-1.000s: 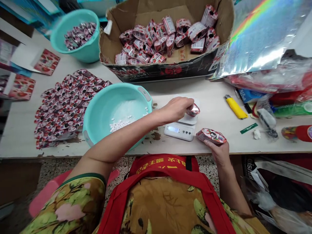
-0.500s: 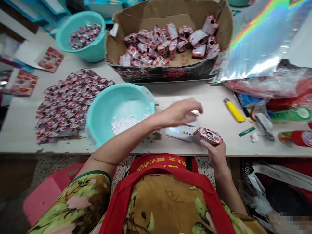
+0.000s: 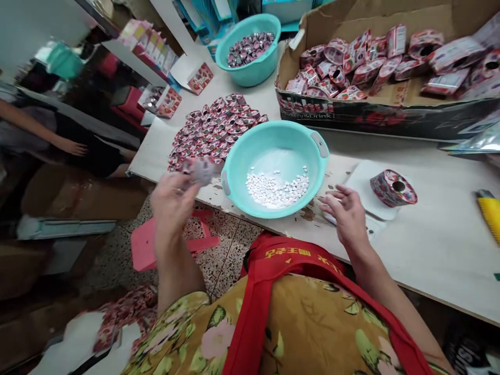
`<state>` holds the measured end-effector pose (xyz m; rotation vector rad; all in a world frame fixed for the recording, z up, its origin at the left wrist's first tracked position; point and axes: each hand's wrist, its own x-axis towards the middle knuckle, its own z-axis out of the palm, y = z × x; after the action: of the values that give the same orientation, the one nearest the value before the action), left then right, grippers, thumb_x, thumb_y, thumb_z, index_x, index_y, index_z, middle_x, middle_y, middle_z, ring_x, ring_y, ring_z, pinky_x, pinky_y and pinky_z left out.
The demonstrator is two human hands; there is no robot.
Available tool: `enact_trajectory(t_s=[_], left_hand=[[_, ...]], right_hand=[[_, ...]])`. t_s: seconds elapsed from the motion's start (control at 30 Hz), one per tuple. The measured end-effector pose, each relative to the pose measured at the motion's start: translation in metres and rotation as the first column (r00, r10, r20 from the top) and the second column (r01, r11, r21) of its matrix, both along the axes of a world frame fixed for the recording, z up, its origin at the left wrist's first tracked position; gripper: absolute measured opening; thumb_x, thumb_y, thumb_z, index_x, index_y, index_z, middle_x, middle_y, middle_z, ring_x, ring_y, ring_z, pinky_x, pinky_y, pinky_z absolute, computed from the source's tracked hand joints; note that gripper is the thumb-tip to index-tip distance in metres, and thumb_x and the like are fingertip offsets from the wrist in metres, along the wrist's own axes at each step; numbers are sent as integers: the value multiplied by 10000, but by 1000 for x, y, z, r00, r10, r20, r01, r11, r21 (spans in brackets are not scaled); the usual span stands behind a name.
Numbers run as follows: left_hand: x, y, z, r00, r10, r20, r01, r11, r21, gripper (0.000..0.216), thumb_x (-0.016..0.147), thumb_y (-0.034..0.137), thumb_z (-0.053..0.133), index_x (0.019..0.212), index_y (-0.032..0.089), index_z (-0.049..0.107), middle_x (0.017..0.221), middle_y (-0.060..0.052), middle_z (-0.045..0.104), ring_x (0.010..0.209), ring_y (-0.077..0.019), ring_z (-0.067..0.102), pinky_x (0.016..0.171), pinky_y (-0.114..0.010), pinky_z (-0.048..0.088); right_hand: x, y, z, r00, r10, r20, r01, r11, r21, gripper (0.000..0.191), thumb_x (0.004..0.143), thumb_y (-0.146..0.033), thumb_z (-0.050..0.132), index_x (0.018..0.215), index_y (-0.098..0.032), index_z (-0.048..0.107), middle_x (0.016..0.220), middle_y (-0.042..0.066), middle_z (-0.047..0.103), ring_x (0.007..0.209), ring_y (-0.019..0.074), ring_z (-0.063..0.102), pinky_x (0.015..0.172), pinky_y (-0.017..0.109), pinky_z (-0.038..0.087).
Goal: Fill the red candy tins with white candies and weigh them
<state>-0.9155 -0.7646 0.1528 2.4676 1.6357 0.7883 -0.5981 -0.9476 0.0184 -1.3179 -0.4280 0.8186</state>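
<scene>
My left hand (image 3: 172,200) is raised over the table's near left edge and holds a small red-and-silver packet (image 3: 200,171), blurred by motion. It is close to the pile of flat packets (image 3: 213,133) lying on the table. My right hand (image 3: 347,213) hovers with fingers spread over the front of the small white scale (image 3: 361,179) and holds nothing. Another red packet (image 3: 392,187) with a round hole sits on the scale's plate. Between my hands stands a teal bowl (image 3: 312,143) with white pellets (image 3: 275,188) in its bottom.
A cardboard box (image 3: 390,117) of filled packets stands at the back right, with a second teal bowl (image 3: 250,73) of packets to its left. A yellow cutter (image 3: 490,213) lies at the right edge. A pink stool (image 3: 156,242) stands below, and another person's arm (image 3: 50,138) is at far left.
My left hand swung from the scale to the left with a packet. My right hand's packet now sits on the scale, and that hand is empty. The view turned left.
</scene>
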Motion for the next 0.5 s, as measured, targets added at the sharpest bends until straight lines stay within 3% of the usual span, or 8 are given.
enact_trajectory(t_s=[0.07,0.2,0.27,0.33,0.37,0.43,0.47,0.5], left_hand=[[-34,40,-27,971,199,-135,-208,977,-53,156,806,386,682,832,243,627,868,-31,570,909,-263,543,792,-365,425],[-44,95,-90,944,233,-234,-288,928,-238,139,824,303,620,900,187,625,852,-31,553,900,-244,540,818,-351,420],[-32,103,-103,951,256,-173,-289,937,-198,223,840,301,617,1011,159,626,972,-75,602,997,-272,561,897,-383,441],[-11,100,-100,951,298,-79,-302,952,-54,297,848,316,626,1085,138,620,1114,-141,619,1145,-319,543,1016,-441,419],[5,96,-96,959,282,-29,-282,959,31,291,859,319,620,1084,136,624,1153,-161,621,1199,-333,525,1069,-467,392],[48,83,-89,994,100,45,-105,988,111,233,904,313,568,1056,155,645,1187,-160,635,1239,-317,517,1123,-475,363],[74,76,-88,994,-87,59,84,995,60,228,936,322,530,1052,171,655,1179,-141,651,1215,-290,537,1113,-457,386],[102,68,-90,955,-284,84,289,956,-52,258,958,347,504,1089,187,659,1213,-126,651,1186,-266,558,1069,-434,433]], right_hand=[[-4,17,-2,992,83,-98,-87,996,-36,712,676,-591,844,1191,-224,516,1013,52,666,865,200,689,706,347,621],[-11,51,-8,985,74,-159,-77,997,-17,686,626,-654,843,1042,-230,501,833,-2,659,729,168,640,605,302,568],[-11,61,-12,995,3,-104,-1,1000,24,614,664,-670,808,962,-235,493,743,-39,609,667,136,586,586,273,523],[-10,65,-14,998,-50,-40,53,996,71,547,725,-673,760,906,-235,486,698,-56,559,639,117,541,592,264,493],[-11,65,-13,998,-68,-14,69,994,88,525,751,-669,741,892,-235,479,699,-56,553,639,114,532,596,264,485],[-15,62,-6,996,-89,26,86,990,114,490,796,-658,703,884,-239,466,718,-45,561,645,115,529,593,265,469],[-18,61,0,995,-84,46,77,988,130,467,821,-647,683,886,-241,460,728,-39,566,649,116,530,589,265,461],[-23,61,6,995,-70,70,59,987,148,441,844,-631,662,889,-244,455,730,-37,561,647,115,525,582,264,450]])
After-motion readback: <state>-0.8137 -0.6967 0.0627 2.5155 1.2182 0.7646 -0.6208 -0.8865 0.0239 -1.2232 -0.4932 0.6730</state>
